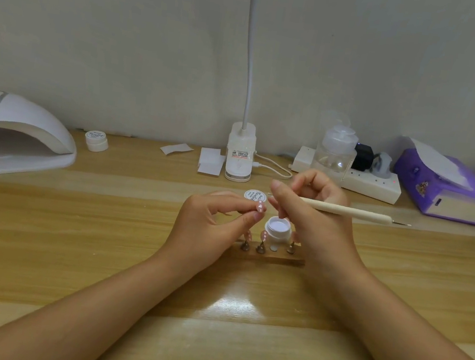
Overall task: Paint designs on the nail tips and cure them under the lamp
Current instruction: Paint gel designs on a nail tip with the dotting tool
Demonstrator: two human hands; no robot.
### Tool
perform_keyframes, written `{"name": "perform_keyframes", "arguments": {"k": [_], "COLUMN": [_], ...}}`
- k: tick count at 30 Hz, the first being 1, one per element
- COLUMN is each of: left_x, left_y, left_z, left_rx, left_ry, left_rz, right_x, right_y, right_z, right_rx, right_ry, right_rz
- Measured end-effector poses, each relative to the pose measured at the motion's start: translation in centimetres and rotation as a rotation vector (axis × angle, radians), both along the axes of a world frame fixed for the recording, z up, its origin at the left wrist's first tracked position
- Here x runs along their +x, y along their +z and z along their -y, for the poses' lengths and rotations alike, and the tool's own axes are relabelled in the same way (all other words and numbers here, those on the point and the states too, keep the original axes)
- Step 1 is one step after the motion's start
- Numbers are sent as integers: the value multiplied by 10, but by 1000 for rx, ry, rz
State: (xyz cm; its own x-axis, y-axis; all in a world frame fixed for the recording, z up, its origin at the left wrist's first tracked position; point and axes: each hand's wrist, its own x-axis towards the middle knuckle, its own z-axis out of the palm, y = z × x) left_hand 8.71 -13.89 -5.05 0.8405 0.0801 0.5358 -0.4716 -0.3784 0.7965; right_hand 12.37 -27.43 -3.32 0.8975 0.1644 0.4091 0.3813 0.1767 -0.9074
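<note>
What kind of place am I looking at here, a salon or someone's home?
Probably a home nail-art desk rather than a salon: a curing lamp sits on a plain wooden table beside a power strip, a tissue pack, and nail tips on a small stand.

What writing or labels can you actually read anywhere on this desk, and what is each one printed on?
Round jar lid behind the left hand: script lettering, too blurred to read.
Stacked white jars beside the curing lamp: similar script label, unreadable.
Desk lamp base: sticker with red and black print, too small to read.
Purple box: pictures only, no legible words.
</note>
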Motion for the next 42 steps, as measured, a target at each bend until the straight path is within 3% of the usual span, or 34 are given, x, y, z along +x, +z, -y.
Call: {"name": "perform_keyframes", "arguments": {"k": [42], "left_x": [0], "left_y": [-2], "left_z": [-2], "left_rx": [63], "left_ry": [-32], "left_rz": [33], "right_x": [1], "right_y": [0], "right_z": [1], "right_rx": [-49], "right_ry": [26], "right_rz": [-31]}}
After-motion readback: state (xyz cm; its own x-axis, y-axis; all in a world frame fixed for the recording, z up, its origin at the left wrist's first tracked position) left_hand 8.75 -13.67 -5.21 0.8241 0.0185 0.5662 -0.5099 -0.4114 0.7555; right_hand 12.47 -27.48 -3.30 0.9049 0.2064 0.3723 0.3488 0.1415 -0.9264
